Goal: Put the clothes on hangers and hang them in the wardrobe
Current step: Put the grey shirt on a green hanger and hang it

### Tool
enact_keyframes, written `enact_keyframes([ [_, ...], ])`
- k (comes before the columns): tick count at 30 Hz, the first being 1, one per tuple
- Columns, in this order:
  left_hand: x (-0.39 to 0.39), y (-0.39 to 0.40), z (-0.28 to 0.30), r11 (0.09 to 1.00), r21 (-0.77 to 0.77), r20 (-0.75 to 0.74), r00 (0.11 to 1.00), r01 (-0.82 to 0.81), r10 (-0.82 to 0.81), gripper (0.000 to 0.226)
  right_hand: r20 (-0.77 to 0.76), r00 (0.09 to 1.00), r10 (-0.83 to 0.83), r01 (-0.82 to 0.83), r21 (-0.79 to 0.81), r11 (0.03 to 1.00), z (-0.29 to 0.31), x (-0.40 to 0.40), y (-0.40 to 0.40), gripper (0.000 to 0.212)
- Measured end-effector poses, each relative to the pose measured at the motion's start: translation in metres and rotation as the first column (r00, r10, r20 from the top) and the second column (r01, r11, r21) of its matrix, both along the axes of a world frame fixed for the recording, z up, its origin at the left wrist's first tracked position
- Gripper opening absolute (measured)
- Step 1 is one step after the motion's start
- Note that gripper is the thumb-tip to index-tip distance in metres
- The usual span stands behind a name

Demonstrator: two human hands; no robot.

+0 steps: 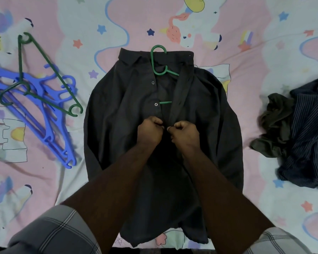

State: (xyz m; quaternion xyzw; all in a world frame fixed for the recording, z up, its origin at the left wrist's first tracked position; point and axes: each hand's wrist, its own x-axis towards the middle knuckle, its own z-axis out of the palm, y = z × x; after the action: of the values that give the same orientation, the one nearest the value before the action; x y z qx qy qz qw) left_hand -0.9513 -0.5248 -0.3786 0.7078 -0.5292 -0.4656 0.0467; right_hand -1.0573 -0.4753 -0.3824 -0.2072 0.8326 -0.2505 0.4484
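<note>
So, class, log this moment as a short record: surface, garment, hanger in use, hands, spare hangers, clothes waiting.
surface: patterned bedsheet
garment: dark shirt, lying flat, top unbuttoned
hanger in use: green hanger inside the shirt, hook past the collar
hands: left hand and right hand pinch the placket edges
spare hangers: green spare hanger on blue hangers
clothes waiting: crumpled pile

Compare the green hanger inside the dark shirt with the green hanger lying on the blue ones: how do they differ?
The green hanger in the dark shirt is mostly covered by the dark shirt, showing only its hook, neck and a bit of bar; the loose green hanger is fully exposed. The first lies straight, hook pointing away; the second lies skewed across the blue hangers. Both are green plastic.
</note>
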Motion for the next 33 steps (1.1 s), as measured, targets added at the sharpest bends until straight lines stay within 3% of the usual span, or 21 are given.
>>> enact_keyframes([
  [9, 0.003, 0.0, 0.003, 0.999, 0.005, -0.011, 0.999, 0.052, -0.052, 0.011, 0.262, 0.924, -0.28, 0.306, -0.066, 0.95, -0.001, 0.007, 0.008, 0.013],
  [11, 0.006, -0.001, 0.005, 1.0, 0.0, -0.055, 0.998, 0.027, -0.027, 0.008, 0.268, 0.913, -0.306, 0.34, -0.091, 0.936, 0.003, 0.007, 0.01, 0.011],
  [13, 0.009, -0.002, 0.008, 1.0, -0.016, -0.123, 0.992, -0.011, 0.009, 0.01, 0.179, 0.928, -0.325, 0.35, -0.127, 0.928, 0.009, 0.007, 0.013, 0.012],
  [16, 0.015, 0.0, 0.015, 0.998, -0.038, -0.225, 0.974, -0.045, 0.035, 0.013, -0.007, 0.943, -0.334, 0.327, -0.175, 0.929, 0.021, 0.011, 0.018, 0.015],
  [19, 0.019, 0.008, 0.023, 0.998, -0.042, -0.297, 0.955, -0.044, 0.029, 0.016, -0.111, 0.959, -0.261, 0.238, -0.187, 0.953, 0.037, 0.023, 0.021, 0.007],
  [22, 0.022, 0.013, 0.034, 0.998, -0.056, -0.34, 0.94, -0.039, 0.018, 0.017, -0.183, 0.968, -0.17, 0.131, -0.207, 0.969, 0.049, 0.033, 0.021, 0.014],
  [33, 0.031, 0.015, 0.05, 0.997, 0.037, -0.44, 0.894, -0.068, 0.077, 0.016, -0.072, 0.997, -0.039, 0.025, -0.185, 0.982, 0.052, 0.031, 0.028, 0.019],
])
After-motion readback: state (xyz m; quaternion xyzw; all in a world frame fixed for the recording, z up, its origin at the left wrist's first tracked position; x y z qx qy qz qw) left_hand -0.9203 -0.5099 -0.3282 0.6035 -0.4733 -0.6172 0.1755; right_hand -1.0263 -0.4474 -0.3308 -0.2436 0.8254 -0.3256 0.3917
